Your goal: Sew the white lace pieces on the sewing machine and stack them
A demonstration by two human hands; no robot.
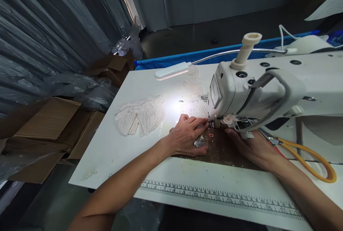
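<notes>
Left hand (pixel 189 135): yours, palm down, fingers spread and bent, tips close to the sewing foot; whether they pinch any cloth, you cannot tell. Right hand (pixel 249 145): yours, partly hidden under the white metal sewing machine (pixel 268 84); its grip cannot be told either. Worn brown plate (pixel 222 152): beneath and between your hands, scuffed, with a smooth look; cloth should slide on it readily. White openwork lace piece (pixel 197 106): just beyond your left fingers, beside the machine head, its near edge hidden by them. Judged very light, limp, easily stretched, its mesh liable to snag on a nail; best steadied with flat finger pads along a denser border, clear of the needle, never by the holes. Orange-handled metal scissors (pixel 304 146): just beside your right wrist, on its outer side; keep lace away from the blades. White notched lace piece (pixel 151 115): lying flat, left of your left hand and apart from it; likely equally soft, best lifted by two edges, as the notch could tear. White stick lamp (pixel 173 71): beyond your left hand, above the lace.
</notes>
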